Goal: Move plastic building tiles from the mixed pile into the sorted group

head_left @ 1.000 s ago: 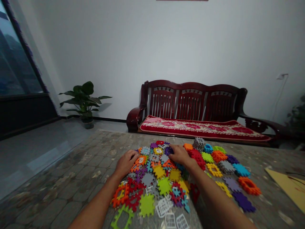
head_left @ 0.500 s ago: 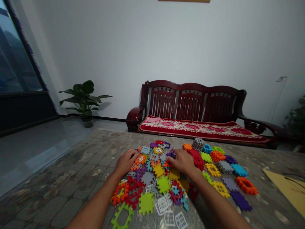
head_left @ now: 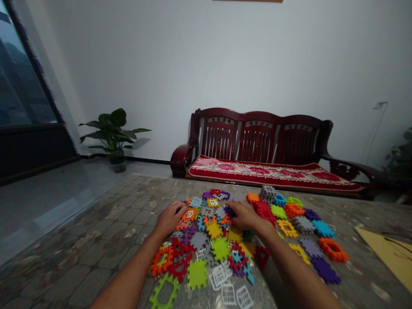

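Interlocking plastic tiles with notched edges lie in a loose, many-coloured spread in front of me. My left hand (head_left: 171, 218) rests at the left edge of the spread, beside an orange window-frame tile (head_left: 182, 222). A gap shows between its thumb and forefinger, and nothing is visible in it. My right hand (head_left: 245, 215) is at the far right of the spread, thumb and fingers closed about a dark purple tile (head_left: 229, 211). Near it lie a mustard tile (head_left: 234, 234) and a yellow frame tile (head_left: 213, 203). Lime tiles (head_left: 197, 274) and white window grids (head_left: 220, 276) lie closer to me.
Sorted stacks stand to the right, among them red tiles (head_left: 264, 212), grey tiles (head_left: 268, 194) and orange frames (head_left: 333, 250). A yellow board (head_left: 386, 257) lies at the table's right. Beyond the patterned tabletop (head_left: 96, 240) stand a wooden bench (head_left: 257, 133) and a potted plant (head_left: 114, 133).
My right hand has shifted slightly, its thumb drawing back to the right and its fingers coming over the dark purple tile. My left hand stays almost still.
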A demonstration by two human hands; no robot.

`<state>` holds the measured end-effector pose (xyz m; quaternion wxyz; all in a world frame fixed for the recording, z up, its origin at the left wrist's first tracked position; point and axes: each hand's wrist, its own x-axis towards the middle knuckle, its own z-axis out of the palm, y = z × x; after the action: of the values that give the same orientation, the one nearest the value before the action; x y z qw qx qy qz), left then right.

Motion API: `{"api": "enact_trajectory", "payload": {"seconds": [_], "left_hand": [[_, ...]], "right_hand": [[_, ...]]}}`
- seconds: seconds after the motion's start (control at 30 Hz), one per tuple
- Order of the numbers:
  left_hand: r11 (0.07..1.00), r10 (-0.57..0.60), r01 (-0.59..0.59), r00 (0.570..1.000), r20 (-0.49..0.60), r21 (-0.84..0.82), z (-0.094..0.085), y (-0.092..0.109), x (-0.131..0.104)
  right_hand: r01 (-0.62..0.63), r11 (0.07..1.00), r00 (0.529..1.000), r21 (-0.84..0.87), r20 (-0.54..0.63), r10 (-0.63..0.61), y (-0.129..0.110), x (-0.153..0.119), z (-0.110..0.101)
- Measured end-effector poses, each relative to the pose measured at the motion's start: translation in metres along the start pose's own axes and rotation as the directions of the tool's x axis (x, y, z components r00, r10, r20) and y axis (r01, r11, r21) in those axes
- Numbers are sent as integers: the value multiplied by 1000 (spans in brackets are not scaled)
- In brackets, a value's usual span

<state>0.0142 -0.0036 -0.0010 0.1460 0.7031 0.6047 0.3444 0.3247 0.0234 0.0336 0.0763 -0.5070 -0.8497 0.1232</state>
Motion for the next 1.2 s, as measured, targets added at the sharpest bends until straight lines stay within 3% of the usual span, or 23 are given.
{"api": "enact_trajectory", "payload": {"seconds": [0.23, 0.33, 0.43, 0.63, 0.77, 0.83, 0.93, 1.07, 1.2], "left_hand": [[1000, 1, 0, 1000, 13, -8, -1, 1, 0], [1000, -11, 11, 1000, 9, -13, -1, 0, 0], [1000, -12, 13, 999, 30, -26, -1, -3, 1], [1000, -11, 11, 999, 47, -4, 0, -6, 5], [1000, -14, 14, 999, 37, 4, -1, -7, 5], [1000, -20, 19, 999, 35, 10, -1, -7, 6], [1000, -25, 24, 999, 26, 20, -1, -9, 7], [998, -32, 31, 999, 22, 45, 1, -15, 9], [998, -47, 45, 999, 24, 52, 2, -19, 10]], "right_hand": [[-13, 1000, 998, -9, -57, 13, -9, -8, -11], [14, 999, 990, 53, -137, -6, -12, -20, -21], [69, 990, 964, 122, -264, -35, -1, -31, -32], [43, 980, 883, 195, -467, 54, 65, -60, -55], [-166, 964, 816, 209, -519, 253, 125, -84, -72], [-340, 921, 766, 189, -513, 387, 154, -97, -81], [-471, 862, 707, 186, -504, 496, 191, -116, -91], [-560, 810, 690, 174, -444, 572, 223, -134, -97], [-583, 797, 707, 161, -382, 595, 242, -134, -95]]}}
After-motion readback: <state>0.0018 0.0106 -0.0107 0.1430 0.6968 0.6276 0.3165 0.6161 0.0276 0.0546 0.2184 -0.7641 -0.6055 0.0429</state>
